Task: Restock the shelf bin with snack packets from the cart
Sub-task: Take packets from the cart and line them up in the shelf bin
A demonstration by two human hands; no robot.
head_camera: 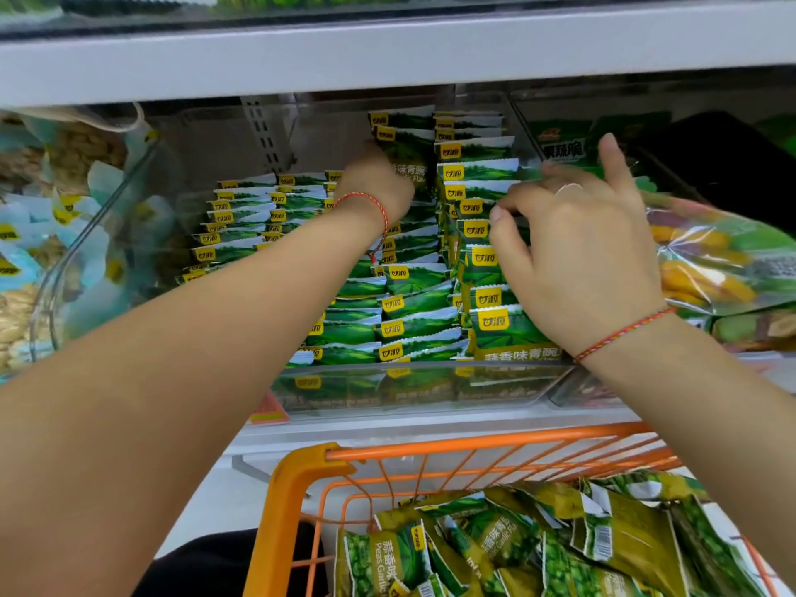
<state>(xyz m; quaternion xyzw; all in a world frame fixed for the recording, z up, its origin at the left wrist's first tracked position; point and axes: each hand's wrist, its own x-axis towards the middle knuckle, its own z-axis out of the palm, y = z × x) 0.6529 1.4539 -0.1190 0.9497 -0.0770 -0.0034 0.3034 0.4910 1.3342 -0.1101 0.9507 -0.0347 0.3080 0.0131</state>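
A clear shelf bin (pixel 413 381) holds rows of upright green snack packets (pixel 413 325) with yellow logos. My left hand (pixel 379 183) reaches deep into the bin and grips a raised packet (pixel 409 152) at the back of the middle row. My right hand (pixel 577 243) rests on the right row, its fingers spread and pressing on the packet tops (pixel 478 200). Below, an orange cart (pixel 310 471) holds several loose green pea packets (pixel 495 545).
A grey shelf board (pixel 387 49) hangs low above the bin. Left of it a clear bin (pixel 47 303) holds pale blue nut packets. To the right lie clear bags of mixed vegetable crisps (pixel 706 260). A price tag (pixel 269 409) sits on the shelf edge.
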